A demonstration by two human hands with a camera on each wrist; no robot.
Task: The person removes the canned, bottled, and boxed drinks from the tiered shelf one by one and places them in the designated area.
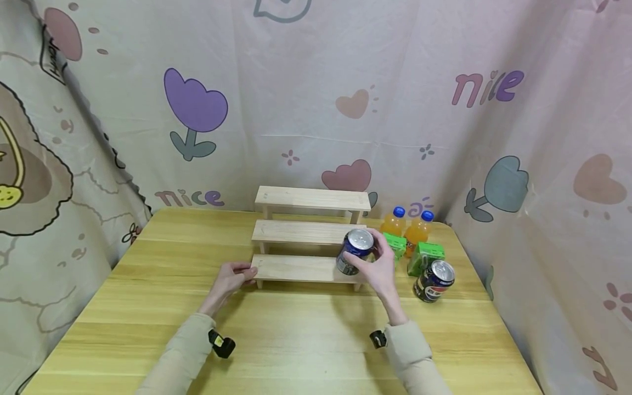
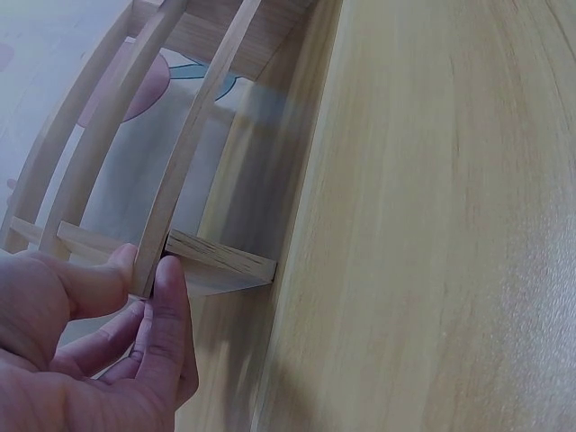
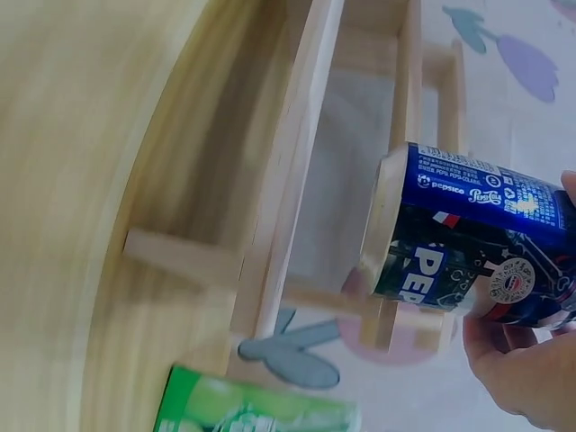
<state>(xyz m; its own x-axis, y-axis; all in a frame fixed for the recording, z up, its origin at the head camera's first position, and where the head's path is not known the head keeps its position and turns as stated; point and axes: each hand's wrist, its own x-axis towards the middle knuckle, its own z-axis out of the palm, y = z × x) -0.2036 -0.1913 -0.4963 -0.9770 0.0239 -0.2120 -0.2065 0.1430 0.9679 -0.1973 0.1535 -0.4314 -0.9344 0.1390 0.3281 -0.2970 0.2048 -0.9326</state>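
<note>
A three-tier wooden shelf [image 1: 302,267] stands toward the back of the table. At its left end my left hand [image 1: 233,278] pinches the lowest board [image 2: 184,171] between thumb and fingers. A dark blue Pepsi can [image 1: 358,244] is in the grip of my right hand [image 1: 379,267], upright over the right end of the lowest board. In the right wrist view the can [image 3: 468,236] shows its printed side, close in front of the boards.
A second Pepsi can [image 1: 433,282] stands on the table at the right. Behind it are two green boxes, the nearer green box [image 1: 425,258] in plain view, and two orange drink bottles with blue caps, one orange bottle [image 1: 417,232] rightmost. A patterned curtain [image 1: 296,109] hangs behind the table.
</note>
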